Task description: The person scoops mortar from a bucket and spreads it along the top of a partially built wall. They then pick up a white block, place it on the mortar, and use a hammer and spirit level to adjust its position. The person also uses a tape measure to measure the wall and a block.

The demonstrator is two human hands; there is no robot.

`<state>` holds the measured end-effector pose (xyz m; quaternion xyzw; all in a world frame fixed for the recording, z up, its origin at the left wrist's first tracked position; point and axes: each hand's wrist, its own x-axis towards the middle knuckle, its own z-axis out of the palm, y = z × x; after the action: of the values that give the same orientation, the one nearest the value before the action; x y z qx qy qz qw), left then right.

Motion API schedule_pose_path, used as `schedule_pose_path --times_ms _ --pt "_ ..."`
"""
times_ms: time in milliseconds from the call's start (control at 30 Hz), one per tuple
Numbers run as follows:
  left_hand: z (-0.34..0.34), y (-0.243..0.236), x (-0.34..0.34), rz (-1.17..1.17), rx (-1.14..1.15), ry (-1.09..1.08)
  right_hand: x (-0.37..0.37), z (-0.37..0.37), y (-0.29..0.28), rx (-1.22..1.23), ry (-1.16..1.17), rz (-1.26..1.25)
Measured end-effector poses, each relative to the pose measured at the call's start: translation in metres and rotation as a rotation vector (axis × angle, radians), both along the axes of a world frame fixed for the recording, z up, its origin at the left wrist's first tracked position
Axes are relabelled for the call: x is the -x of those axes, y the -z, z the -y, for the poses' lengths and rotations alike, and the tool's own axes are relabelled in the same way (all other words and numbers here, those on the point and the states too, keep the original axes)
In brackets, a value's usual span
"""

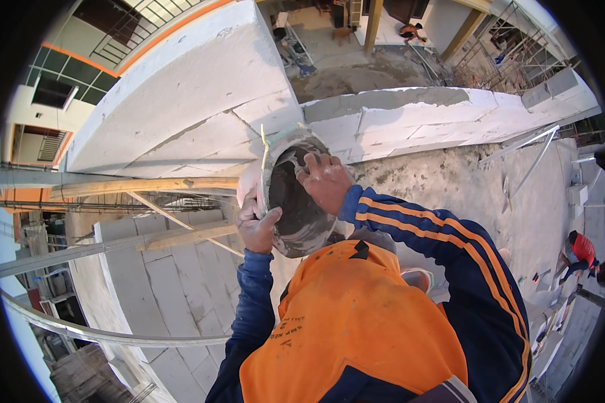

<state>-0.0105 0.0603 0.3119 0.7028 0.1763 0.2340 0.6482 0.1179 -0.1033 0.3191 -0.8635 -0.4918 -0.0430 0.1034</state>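
A round, mortar-crusted bucket (267, 174) is held tilted in front of me, with dark grey paste (288, 195) coating its inside. My left hand (255, 225) grips its left rim, thumb over the edge. My right hand (324, 185) reaches into the bucket from the right, fingers apart and slightly bent against the dark inner surface; I see no tool in it. A thin pale strand (264, 138) sticks up at the rim. Behind the bucket stand white block walls (195, 101).
Wooden beams (148, 186) and metal bars (114, 334) cross at left, beside a lower block surface (175, 289). A concrete floor (450, 181) with leaning metal profiles (531, 164) is at right. A person in red (581, 252) crouches far right; another (410, 32) works below, near scaffolding (497, 47).
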Motion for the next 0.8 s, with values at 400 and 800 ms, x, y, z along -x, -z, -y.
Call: schedule_pose_path --times_ms 400,800 --pt "0.012 -0.022 -0.029 0.297 -0.247 0.153 -0.002 0.034 0.037 0.318 -0.082 -0.524" --pt "-0.020 -0.014 -0.016 0.201 0.106 0.035 0.058 0.047 0.052 -0.633 -0.015 -1.768"
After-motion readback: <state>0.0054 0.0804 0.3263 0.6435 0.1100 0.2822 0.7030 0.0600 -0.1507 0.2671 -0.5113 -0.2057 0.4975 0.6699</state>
